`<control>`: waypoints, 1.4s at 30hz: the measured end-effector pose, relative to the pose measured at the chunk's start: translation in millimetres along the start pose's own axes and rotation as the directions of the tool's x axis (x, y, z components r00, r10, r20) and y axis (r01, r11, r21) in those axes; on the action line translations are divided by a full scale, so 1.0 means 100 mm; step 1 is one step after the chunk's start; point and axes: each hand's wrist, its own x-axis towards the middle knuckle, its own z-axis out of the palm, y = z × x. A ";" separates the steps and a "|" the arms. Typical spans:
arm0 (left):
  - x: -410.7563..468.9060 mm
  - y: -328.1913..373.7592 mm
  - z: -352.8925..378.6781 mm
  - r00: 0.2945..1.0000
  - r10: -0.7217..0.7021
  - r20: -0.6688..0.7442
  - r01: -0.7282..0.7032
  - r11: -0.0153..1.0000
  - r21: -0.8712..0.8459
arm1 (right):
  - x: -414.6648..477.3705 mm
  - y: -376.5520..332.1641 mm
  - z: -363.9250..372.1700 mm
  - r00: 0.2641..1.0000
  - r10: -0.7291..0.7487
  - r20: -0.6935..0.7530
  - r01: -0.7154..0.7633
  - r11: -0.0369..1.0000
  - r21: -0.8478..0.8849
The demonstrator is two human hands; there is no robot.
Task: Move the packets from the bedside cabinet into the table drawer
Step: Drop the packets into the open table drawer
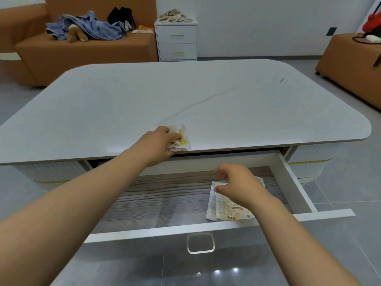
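The table drawer [208,227] is pulled out wide toward me, with a wood-grain floor inside. My left hand [158,142] rests on the table's near edge, closed on a small stack of pale packets with a yellow mark [182,137]. My right hand [240,186] hovers inside the drawer at its right side, fingers loosely curled over two or three clear packets [228,211] lying on the drawer floor. Whether it touches them I cannot tell. Far back, the white bedside cabinet [177,41] carries a heap of several more packets [175,16].
The grey table top [206,100] spreads ahead, with a small brown speck near its right side. An orange sofa [82,48] with blue clothes and a black bag stands at the back left. Another orange seat [350,65] is at the right.
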 end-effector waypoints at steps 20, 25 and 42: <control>-0.96 0.09 0.33 0.976 0.129 0.173 0.038 0.688 -0.725 | -0.07 -0.17 0.07 0.991 -0.134 0.029 0.124 0.967 0.222; -0.80 0.06 0.67 0.959 0.026 0.282 0.183 0.701 -0.689 | -0.01 -0.02 0.20 0.982 -0.005 0.186 -0.008 0.998 0.069; -1.02 0.17 0.60 0.990 -0.058 0.126 0.090 0.960 -0.264 | -0.24 0.00 0.16 0.998 0.065 -0.008 -0.065 0.979 -0.194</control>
